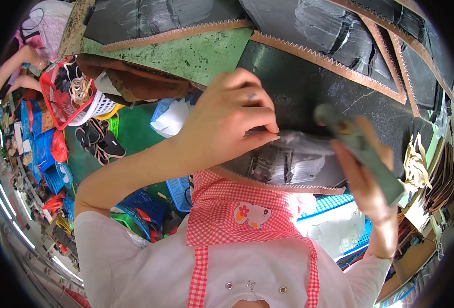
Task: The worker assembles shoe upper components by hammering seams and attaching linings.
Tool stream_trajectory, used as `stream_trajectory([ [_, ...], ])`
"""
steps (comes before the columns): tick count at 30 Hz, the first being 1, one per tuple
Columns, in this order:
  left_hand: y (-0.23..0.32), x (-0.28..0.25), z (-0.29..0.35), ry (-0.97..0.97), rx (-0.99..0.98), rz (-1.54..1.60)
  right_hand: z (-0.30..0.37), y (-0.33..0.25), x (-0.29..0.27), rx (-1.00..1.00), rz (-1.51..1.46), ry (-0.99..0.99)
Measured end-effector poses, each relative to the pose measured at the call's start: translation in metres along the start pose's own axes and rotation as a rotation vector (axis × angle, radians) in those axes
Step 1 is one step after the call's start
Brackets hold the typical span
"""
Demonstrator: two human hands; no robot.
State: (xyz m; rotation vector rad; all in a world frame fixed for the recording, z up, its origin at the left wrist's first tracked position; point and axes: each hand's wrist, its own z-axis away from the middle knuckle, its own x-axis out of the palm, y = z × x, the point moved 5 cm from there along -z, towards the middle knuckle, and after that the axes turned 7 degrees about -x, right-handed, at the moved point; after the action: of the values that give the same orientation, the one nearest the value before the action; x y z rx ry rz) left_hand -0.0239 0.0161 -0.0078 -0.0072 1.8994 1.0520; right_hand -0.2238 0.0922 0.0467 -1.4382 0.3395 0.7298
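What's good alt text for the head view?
The right hand grips a blurred, hammer-like tool over a black worktop; the left hand is at the far edge of a brown-edged dark panel. Similar panels lie beyond, and a red basket is at left.

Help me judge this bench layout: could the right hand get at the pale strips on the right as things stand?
Probably not straight away: the right hand is gripping a blurred hammer-like tool. Otherwise, the pale strips look close beside it, with only the tool's end visible between.
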Motion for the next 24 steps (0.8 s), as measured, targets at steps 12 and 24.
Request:
stream_trajectory([
  [12, 0.018, 0.041, -0.075, -0.083, 0.162, 0.002, 0.046, 0.027, -0.017, 0.231, -0.029, -0.007],
  [24, 0.036, 0.04, -0.073, -0.134, 0.35, -0.098, 0.007, 0.028, -0.04, 0.005, 0.005, 0.107],
])
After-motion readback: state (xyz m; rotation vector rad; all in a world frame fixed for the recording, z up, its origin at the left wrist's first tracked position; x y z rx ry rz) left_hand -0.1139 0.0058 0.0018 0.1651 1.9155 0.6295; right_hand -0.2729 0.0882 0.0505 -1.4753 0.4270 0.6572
